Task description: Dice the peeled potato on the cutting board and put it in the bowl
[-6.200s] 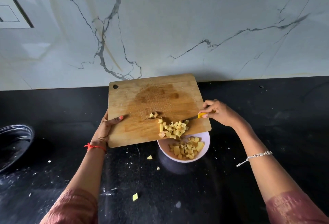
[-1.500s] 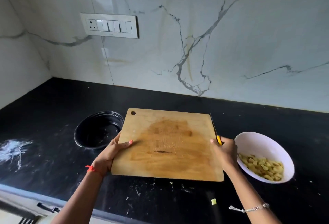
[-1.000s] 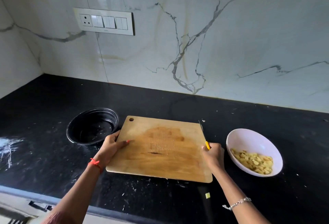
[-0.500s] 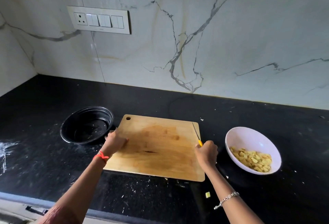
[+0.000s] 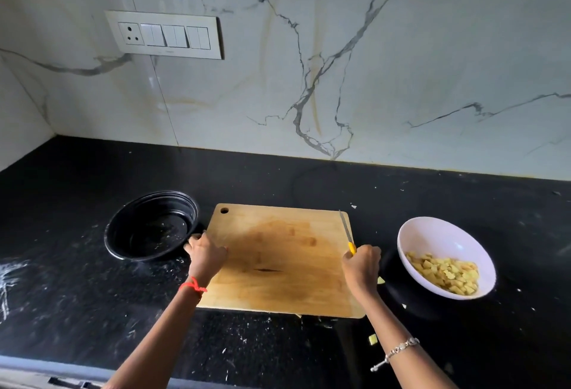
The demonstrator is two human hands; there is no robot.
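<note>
Diced potato (image 5: 445, 274) fills white bowl (image 5: 432, 234) right of bare cutting board (image 5: 284, 259).

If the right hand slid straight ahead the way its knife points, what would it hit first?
Probably nothing until the wall: the right hand aims the knife along the right edge of the board, with only counter beyond, as far as shows.

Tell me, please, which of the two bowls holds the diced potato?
The white bowl, right of the cutting board, holds the yellow cubes; the black bowl on the left has none.
</note>
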